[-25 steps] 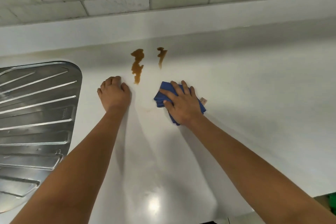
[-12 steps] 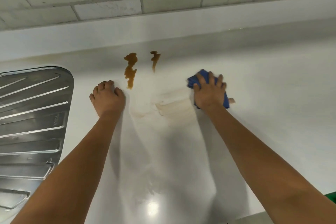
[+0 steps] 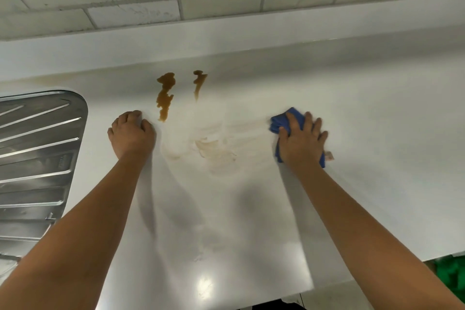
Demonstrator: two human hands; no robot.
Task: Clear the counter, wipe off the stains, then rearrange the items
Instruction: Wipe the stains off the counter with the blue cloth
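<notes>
Right hand (image 3: pixel 302 142) presses a blue cloth (image 3: pixel 280 122) flat on the white counter (image 3: pixel 377 133), fingers spread.
Two brown stains (image 3: pixel 164 95) run lengthwise toward the wall; a pale smear (image 3: pixel 214 148) lies between the hands. Left hand (image 3: pixel 130 133) rests knuckles-down, fingers curled, holding nothing, beside the steel drainboard (image 3: pixel 37 158).

Cloth (image 3: pixel 278 122) mostly under R hand (image 3: pixel 300 142).
</notes>
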